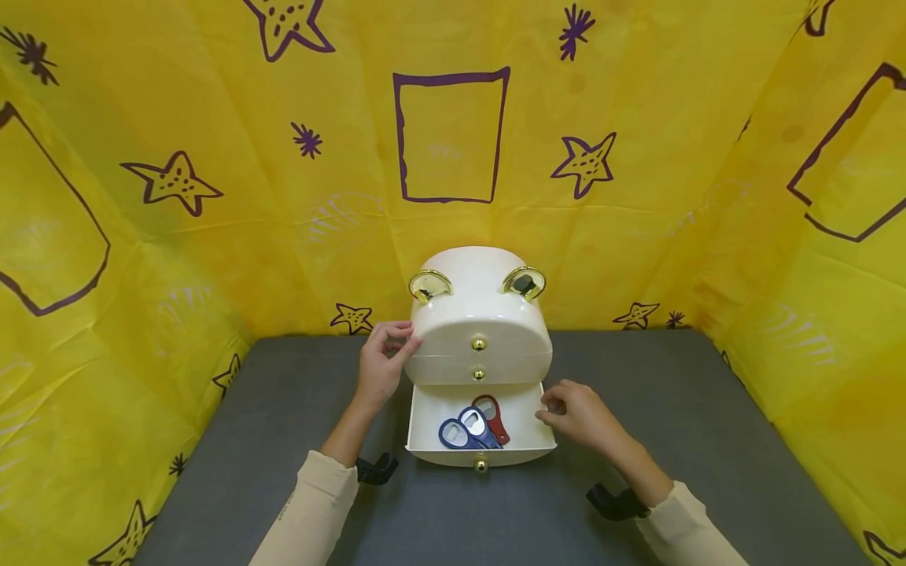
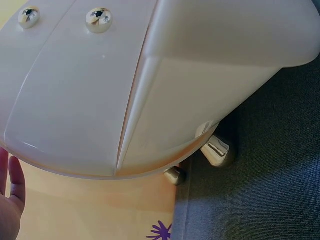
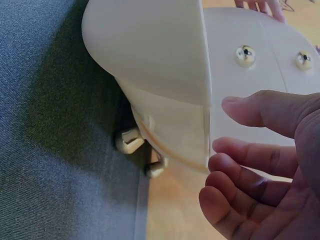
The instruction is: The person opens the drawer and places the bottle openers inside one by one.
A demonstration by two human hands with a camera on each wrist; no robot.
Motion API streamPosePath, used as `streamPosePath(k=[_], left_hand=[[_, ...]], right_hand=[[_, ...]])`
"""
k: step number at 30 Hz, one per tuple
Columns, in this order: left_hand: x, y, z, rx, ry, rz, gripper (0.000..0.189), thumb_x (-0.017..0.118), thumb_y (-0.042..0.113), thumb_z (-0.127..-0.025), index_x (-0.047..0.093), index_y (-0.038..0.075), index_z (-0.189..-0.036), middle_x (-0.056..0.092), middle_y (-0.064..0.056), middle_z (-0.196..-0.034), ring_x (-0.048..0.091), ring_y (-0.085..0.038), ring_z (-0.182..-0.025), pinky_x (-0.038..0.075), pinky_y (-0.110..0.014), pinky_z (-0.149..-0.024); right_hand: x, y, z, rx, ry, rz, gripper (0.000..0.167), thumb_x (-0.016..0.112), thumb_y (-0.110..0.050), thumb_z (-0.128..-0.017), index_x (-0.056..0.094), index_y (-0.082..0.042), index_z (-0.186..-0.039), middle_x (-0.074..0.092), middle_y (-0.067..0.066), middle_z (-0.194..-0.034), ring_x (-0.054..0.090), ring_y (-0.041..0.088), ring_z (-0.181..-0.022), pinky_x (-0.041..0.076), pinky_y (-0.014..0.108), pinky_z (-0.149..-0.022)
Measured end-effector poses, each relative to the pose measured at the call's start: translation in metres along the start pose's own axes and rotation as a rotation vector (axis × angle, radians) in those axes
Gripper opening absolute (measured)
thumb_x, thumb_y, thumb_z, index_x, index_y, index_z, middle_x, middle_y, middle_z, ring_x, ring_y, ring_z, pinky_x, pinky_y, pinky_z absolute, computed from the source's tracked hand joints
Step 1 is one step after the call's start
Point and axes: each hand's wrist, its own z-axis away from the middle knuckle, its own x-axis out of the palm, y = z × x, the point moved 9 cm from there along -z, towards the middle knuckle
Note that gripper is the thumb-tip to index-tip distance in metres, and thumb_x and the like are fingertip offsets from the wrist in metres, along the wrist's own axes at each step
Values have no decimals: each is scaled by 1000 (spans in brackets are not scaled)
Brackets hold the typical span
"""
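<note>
A white drawer box (image 1: 481,275) with gold ear-like loops and gold knobs stands at the back of the table; its bottom drawer (image 1: 527,420) is pulled out. Inside lie two blue-rimmed pieces (image 1: 473,421) and a red one (image 1: 499,428), each with an oval head and silver middle, resembling bottle openers. My left hand (image 1: 382,363) rests by the box's left side, fingertips at its edge. Beside the drawer's right wall hovers my right hand (image 1: 576,413); in the right wrist view a gap separates thumb and loosely bent fingers (image 3: 240,150), with nothing between them.
The box stands on short gold feet (image 2: 217,150) on the dark grey tabletop (image 1: 297,440). Yellow cloth (image 1: 283,259) printed with purple stars and shapes hangs behind and on both sides. Black straps (image 1: 378,469) sit at both wrists.
</note>
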Motion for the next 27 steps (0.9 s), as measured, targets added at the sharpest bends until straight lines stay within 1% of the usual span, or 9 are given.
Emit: streamPosePath(k=[2,6,9,12,16,22,24,27], left_hand=[[0,2,1,6,2,-5,19,71,-3,-84,61,-12,-97,59,-28,-113,51,3,-97,45,-15,-77],[0,2,1,-18,6,-5,18,71,-2,-85,61,-11,-97,60,-26,-114,51,2,-97,45,-15,-77],[0,2,1,-29,5,1,18,71,-1,-85,61,-11,-97,60,-25,-114,51,1,-97,45,-14,-77],[0,3,1,-11,1,1,19,71,-2,-85,61,-12,-97,60,-26,-113,52,0,-97,45,-15,-77],[0,4,1,12,-5,-10,19,71,-1,-85,61,-12,-97,60,-28,-113,52,1,-97,46,-16,-77],[0,5,1,11,-6,-12,20,72,-2,-84,61,-13,-97,60,-28,-113,53,1,-97,46,-16,-76],[-1,5,0,10,-5,-10,20,72,-2,-84,61,-13,-96,60,-28,-113,53,1,-96,46,-15,-76],[-1,6,0,8,-3,-11,20,72,-2,-84,61,-13,-96,60,-28,-113,53,1,-96,46,-14,-75]], right_hand=[[1,2,1,-1,-1,-12,12,78,-14,-79,70,-6,-80,56,1,-72,49,11,-67,41,22,-60],[0,2,2,-16,-3,-25,11,78,-14,-79,70,-6,-79,58,0,-73,51,11,-67,43,23,-60],[-1,2,3,-10,-5,-28,10,78,-14,-79,70,-7,-79,58,-1,-73,51,9,-67,44,22,-61],[-2,3,5,4,-12,-40,10,78,-14,-80,71,-7,-80,58,-2,-73,50,7,-67,44,21,-60],[-3,2,10,-8,-15,-79,10,77,-15,-82,71,-7,-82,59,-4,-73,49,3,-67,45,20,-59],[-5,-8,21,-62,-2,-193,9,75,-13,-83,72,-6,-88,62,-4,-75,50,-2,-67,48,19,-59],[-5,-16,25,-92,10,-244,9,75,-11,-83,72,-5,-89,62,-4,-76,50,-2,-67,49,19,-59],[-1,-31,32,-167,28,-299,6,74,-8,-84,72,-7,-88,63,-4,-75,51,-4,-67,50,19,-58]])
